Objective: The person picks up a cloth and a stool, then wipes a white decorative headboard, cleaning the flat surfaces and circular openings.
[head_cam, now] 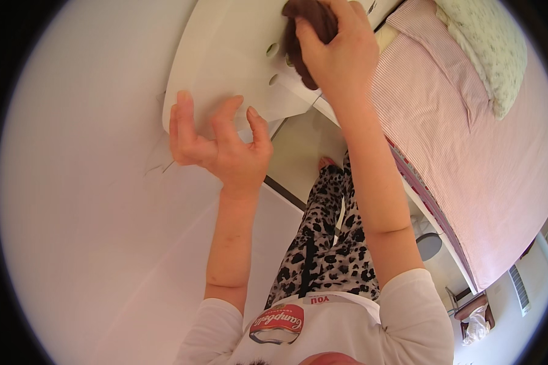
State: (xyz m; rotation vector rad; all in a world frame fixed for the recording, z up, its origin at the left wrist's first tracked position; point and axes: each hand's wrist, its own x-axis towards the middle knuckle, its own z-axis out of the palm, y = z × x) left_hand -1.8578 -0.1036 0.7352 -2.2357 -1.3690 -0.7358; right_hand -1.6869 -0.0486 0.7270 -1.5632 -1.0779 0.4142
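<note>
My right hand [342, 57] grips a bunched dark brown cloth [322, 20] against the face of a white panel [228, 50] with rounded corners. Several round holes pierce the panel beside the cloth, which partly covers one of them. Close to the panel's lower left corner is my left hand [233, 148], its fingers apart and bent, with nothing in them. Whether its fingertips touch the panel cannot be told from here.
A plain pale wall [86, 182] rises on the left. On the right stands a bed with a pink striped sheet [438, 105] and a pale green patterned pillow [488, 50]. Floor [301, 141] shows below the panel. A plastic bag [476, 326] rests on a brown seat at lower right.
</note>
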